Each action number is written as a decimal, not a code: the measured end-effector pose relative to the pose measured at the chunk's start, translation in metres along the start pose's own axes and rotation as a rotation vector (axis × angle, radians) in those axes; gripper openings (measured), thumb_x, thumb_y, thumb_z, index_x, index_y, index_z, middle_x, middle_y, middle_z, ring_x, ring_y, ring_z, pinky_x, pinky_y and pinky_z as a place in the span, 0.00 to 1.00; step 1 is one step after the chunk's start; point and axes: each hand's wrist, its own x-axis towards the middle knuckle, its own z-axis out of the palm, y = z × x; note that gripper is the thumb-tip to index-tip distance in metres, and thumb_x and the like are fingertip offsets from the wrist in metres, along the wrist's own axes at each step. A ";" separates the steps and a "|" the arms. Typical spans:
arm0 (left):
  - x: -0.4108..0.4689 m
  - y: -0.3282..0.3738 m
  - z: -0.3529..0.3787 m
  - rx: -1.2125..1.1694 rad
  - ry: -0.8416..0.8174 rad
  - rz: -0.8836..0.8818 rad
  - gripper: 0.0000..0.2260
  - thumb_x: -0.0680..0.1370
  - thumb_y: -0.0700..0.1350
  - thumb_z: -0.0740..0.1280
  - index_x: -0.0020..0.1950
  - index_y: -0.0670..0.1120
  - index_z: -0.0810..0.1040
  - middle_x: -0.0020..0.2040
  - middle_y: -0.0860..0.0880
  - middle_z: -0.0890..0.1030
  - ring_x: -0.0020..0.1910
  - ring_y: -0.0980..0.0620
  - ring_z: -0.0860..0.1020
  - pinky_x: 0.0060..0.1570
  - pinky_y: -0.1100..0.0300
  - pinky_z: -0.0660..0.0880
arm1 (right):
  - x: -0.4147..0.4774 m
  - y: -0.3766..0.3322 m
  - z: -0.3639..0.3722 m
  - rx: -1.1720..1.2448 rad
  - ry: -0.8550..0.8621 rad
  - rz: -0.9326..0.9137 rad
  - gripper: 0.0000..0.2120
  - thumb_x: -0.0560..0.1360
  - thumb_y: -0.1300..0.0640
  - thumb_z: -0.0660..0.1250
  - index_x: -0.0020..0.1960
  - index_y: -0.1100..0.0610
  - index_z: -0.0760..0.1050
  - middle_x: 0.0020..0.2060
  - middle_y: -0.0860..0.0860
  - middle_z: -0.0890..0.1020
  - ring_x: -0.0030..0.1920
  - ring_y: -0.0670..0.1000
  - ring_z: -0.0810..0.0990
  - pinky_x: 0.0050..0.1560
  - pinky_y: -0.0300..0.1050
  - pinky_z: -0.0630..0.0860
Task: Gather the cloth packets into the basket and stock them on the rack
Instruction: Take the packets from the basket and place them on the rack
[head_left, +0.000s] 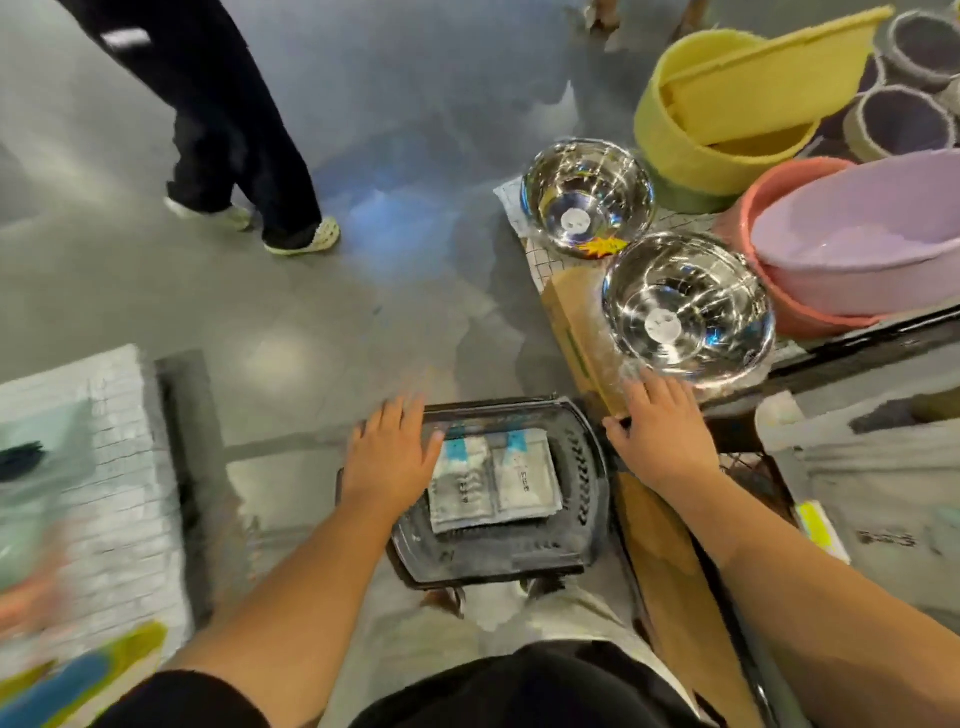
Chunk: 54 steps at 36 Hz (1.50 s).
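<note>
Steel bowl (688, 306) on cardboard box's (571, 317) right edge, second steel bowl (587, 197) beyond. Yellow bin (675, 140), pink tub (769, 192), purple tub (857, 228) behind. Person's legs (234, 130) on floor (389, 156).

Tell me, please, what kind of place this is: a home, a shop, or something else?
Most likely a household-goods shop. Shiny steel bowls with stickers inside sit on display beside stacked plastic tubs, and a black shopping basket holds cloth packets.
</note>
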 end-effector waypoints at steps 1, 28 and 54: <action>0.000 -0.005 0.008 -0.006 -0.009 -0.017 0.28 0.83 0.59 0.56 0.79 0.48 0.60 0.78 0.45 0.64 0.75 0.42 0.63 0.69 0.44 0.63 | 0.006 -0.005 0.008 0.005 -0.021 -0.019 0.28 0.80 0.42 0.60 0.76 0.56 0.64 0.75 0.57 0.67 0.76 0.60 0.61 0.79 0.59 0.55; 0.122 -0.050 0.453 -0.136 -0.265 -0.193 0.33 0.81 0.57 0.60 0.80 0.41 0.55 0.77 0.40 0.62 0.74 0.39 0.63 0.71 0.44 0.64 | 0.169 -0.041 0.467 -0.061 -0.585 -0.218 0.29 0.82 0.45 0.59 0.77 0.58 0.57 0.76 0.57 0.60 0.72 0.60 0.64 0.66 0.57 0.70; 0.161 -0.038 0.582 -0.629 -0.068 -1.220 0.25 0.75 0.46 0.75 0.67 0.45 0.68 0.67 0.43 0.72 0.66 0.38 0.72 0.61 0.41 0.71 | 0.171 -0.047 0.627 0.570 -0.309 0.644 0.25 0.73 0.60 0.75 0.65 0.61 0.68 0.63 0.58 0.72 0.63 0.60 0.74 0.58 0.51 0.72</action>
